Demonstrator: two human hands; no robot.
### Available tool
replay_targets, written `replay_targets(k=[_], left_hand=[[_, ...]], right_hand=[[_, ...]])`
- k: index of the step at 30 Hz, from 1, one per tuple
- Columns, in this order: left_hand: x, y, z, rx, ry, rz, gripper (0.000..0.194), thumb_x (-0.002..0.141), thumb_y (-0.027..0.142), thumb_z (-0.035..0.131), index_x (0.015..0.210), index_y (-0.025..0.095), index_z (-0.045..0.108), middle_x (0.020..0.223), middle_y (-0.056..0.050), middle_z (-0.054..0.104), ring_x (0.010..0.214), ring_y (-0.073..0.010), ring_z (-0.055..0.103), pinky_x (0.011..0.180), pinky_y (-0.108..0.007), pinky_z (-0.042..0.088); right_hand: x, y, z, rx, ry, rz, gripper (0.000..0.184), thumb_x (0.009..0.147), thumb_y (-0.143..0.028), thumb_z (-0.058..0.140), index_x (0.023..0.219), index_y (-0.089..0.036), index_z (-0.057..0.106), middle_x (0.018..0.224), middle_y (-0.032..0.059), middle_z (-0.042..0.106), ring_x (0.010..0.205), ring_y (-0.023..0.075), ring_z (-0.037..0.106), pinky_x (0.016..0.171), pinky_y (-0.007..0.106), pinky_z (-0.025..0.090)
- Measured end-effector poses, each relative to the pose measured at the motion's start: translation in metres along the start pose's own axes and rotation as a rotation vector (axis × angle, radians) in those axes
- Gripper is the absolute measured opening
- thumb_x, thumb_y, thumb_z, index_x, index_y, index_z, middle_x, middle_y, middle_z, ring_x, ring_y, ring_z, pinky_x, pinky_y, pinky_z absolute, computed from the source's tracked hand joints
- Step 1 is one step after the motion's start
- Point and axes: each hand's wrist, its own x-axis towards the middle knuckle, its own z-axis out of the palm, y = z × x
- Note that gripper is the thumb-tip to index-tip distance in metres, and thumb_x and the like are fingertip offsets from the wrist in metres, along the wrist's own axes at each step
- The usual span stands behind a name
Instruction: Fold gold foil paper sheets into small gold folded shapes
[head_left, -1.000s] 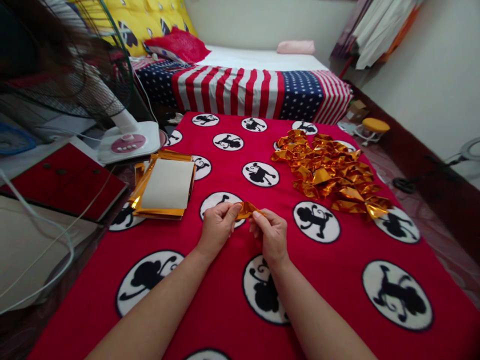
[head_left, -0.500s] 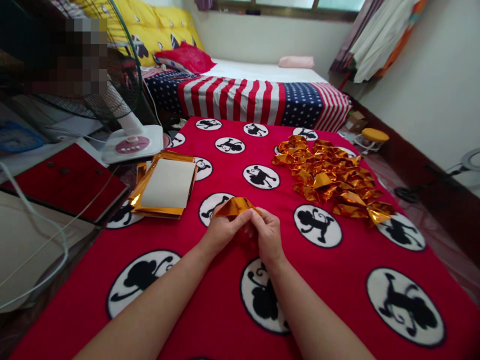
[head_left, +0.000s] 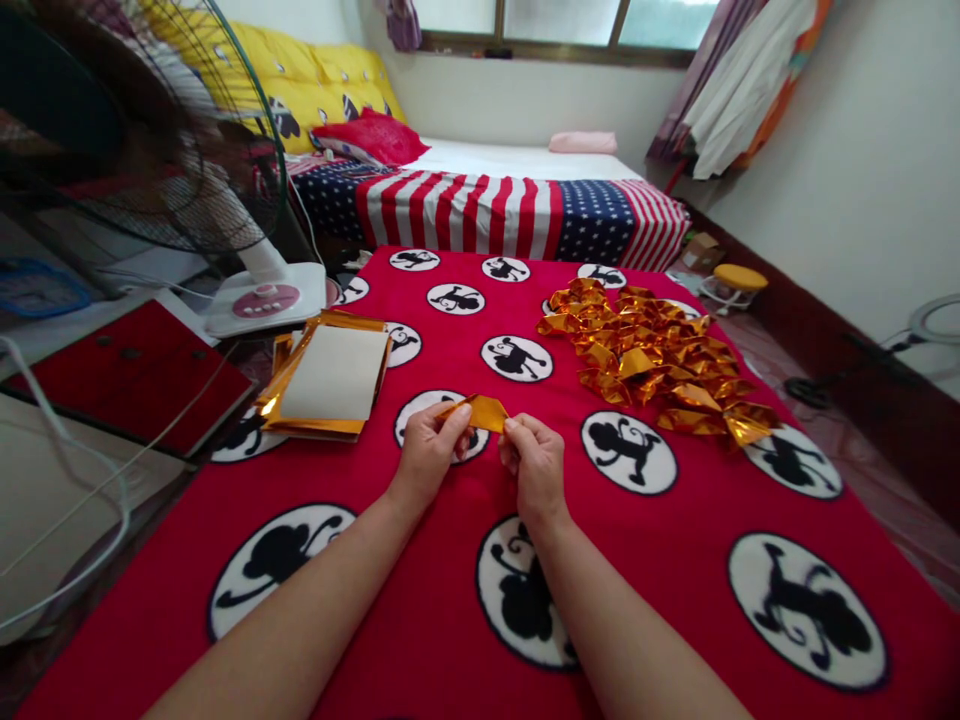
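Observation:
Between my two hands is a small folded piece of gold foil paper (head_left: 486,413), held above the red cloth (head_left: 465,560). My left hand (head_left: 431,445) pinches its left end between thumb and fingers. At the right end, the thumb and fingertips of my right hand (head_left: 536,462) are closed on it. To the right lies a pile of folded gold foil pieces (head_left: 645,345), pinched at the ends and shiny. A stack of flat foil sheets (head_left: 334,372) lies on the left, a pale paper side facing up.
An electric fan (head_left: 262,290) stands at the left, near a dark red panel (head_left: 131,360) and a white cable (head_left: 124,500). Past the cloth is a bed with a striped and starred cover (head_left: 480,205). A yellow stool (head_left: 739,277) is at the right.
My hands have drawn apart a little, and the folded foil paper now shows flatter between them. The whole view has shifted slightly downward.

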Motion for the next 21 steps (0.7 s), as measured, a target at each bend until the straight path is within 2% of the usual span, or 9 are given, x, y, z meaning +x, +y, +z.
replay_targets(k=[4,7,12,17,21], left_hand=[[-0.0049,0.0032,-0.0017,0.164,-0.089,0.084,0.034,0.086,0.038,0.056,0.06,0.016,0.054,0.048,0.004,0.046,0.044,-0.0075,0.04,0.045,-0.021,0.031],[-0.0064,0.0067,-0.0012,0.229,-0.092,0.116,0.031,0.084,0.035,0.059,0.06,0.016,0.054,0.049,0.005,0.046,0.046,-0.0074,0.039,0.046,-0.021,0.031],[-0.0042,0.0053,-0.0018,0.248,-0.051,0.105,0.03,0.084,0.039,0.062,0.065,0.015,0.06,0.049,0.005,0.047,0.045,-0.0073,0.039,0.045,-0.02,0.031],[-0.0063,0.0029,-0.0035,0.304,-0.029,0.099,0.033,0.088,0.04,0.056,0.068,0.015,0.065,0.044,0.005,0.048,0.041,-0.0084,0.041,0.043,-0.02,0.032],[-0.0068,0.0057,-0.0034,0.339,-0.029,0.12,0.032,0.087,0.039,0.056,0.067,0.015,0.065,0.046,0.004,0.048,0.045,-0.0091,0.043,0.047,-0.02,0.033]], right_hand=[[0.0,-0.0023,0.0017,-0.068,-0.019,-0.05,0.04,0.085,-0.044,0.058,0.057,-0.021,0.041,0.05,-0.0075,0.034,0.046,0.0076,0.028,0.045,0.024,0.02],[-0.0002,-0.0032,0.0023,-0.118,0.001,-0.092,0.045,0.085,-0.046,0.06,0.057,-0.021,0.036,0.054,-0.0074,0.029,0.051,0.008,0.026,0.049,0.024,0.023],[-0.0016,-0.0029,0.0002,-0.205,-0.024,-0.151,0.042,0.085,-0.044,0.06,0.056,-0.019,0.045,0.057,-0.0054,0.033,0.057,0.0097,0.03,0.054,0.024,0.027],[-0.0016,-0.0007,-0.0016,-0.244,-0.022,-0.148,0.036,0.085,-0.042,0.06,0.059,-0.018,0.055,0.058,-0.0041,0.041,0.058,0.0109,0.037,0.055,0.024,0.031],[-0.0011,0.0008,-0.0027,-0.247,-0.025,-0.148,0.034,0.084,-0.042,0.06,0.06,-0.018,0.057,0.058,-0.0035,0.044,0.058,0.0112,0.039,0.055,0.023,0.032]])
